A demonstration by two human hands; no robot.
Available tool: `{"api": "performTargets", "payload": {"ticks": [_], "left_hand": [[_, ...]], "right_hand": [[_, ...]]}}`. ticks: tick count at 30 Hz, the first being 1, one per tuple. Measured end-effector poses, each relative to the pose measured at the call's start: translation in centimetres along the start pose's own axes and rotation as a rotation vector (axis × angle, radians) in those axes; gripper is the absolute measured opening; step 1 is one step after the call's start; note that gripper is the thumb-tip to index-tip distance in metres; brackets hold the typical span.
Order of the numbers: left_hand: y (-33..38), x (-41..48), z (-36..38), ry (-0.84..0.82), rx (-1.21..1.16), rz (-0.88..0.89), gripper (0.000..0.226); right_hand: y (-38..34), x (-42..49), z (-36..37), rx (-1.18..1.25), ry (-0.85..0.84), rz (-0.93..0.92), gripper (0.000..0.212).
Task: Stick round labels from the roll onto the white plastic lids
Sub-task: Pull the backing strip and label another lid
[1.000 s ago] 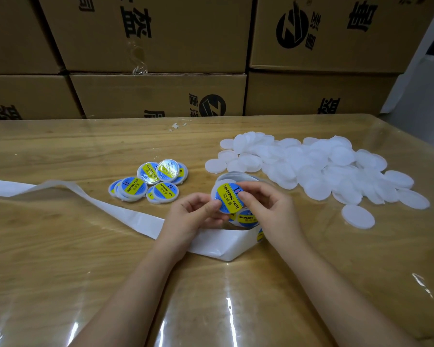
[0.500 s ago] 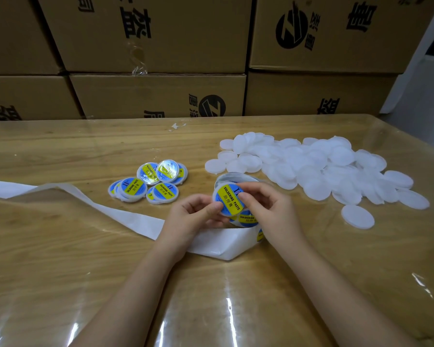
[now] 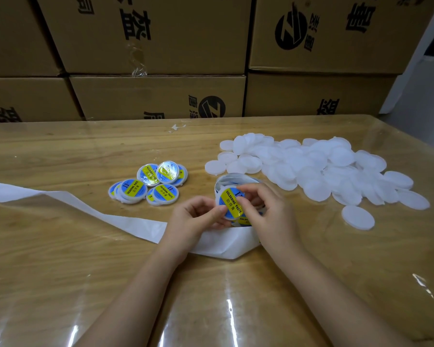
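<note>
Both hands hold labelled lid (image 3: 228, 217): left hand (image 3: 193, 216) pinches edge from 8 o'clock, right hand (image 3: 266, 211) grips from 3 o'clock, thumb on label (image 3: 232, 199). Yellow band runs 11 to 5. Just behind, roll (image 3: 233, 177) at 12 o'clock. At 2 o'clock blank lids (image 3: 323, 166), nearer right hand; at 10 o'clock finished lids (image 3: 148, 184). No container in view.

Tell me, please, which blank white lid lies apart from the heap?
The lone blank lid right of the right hand: bare table surrounds it, while the others touch or overlap.
</note>
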State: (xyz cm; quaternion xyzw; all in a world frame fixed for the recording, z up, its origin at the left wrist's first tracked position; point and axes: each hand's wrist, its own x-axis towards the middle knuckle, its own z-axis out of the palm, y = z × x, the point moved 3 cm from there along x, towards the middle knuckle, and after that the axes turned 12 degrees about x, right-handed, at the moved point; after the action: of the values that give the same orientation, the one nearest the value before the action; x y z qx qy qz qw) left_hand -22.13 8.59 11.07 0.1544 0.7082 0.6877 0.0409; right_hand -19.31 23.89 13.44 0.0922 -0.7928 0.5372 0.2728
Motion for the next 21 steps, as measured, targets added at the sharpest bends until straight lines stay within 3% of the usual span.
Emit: {"api": "performTargets", "payload": {"ticks": [7,12,16,21], "left_hand": [[0.2,-0.1,-0.1,-0.022,-0.025,-0.01,0.012],[0.3,-0.2,-0.3,-0.044,-0.049,-0.012,0.007],[0.4,-0.3,-0.2,-0.055,-0.073,-0.01,0.008],[0.3,-0.3,-0.2,-0.039,-0.097,-0.027,0.016]], "right_hand": [[-0.7,0.0,-0.1,-0.184,0.046,-0.209,0.017],[0.1,0.1,-0.5,-0.125,0.066,0.038,0.05],[-0.7,-0.3,0.1,-0.209,-0.018,-0.082,0.043],[-1.0,-0.3,0.8,-0.194,-0.108,-0.057,0.05]]}}
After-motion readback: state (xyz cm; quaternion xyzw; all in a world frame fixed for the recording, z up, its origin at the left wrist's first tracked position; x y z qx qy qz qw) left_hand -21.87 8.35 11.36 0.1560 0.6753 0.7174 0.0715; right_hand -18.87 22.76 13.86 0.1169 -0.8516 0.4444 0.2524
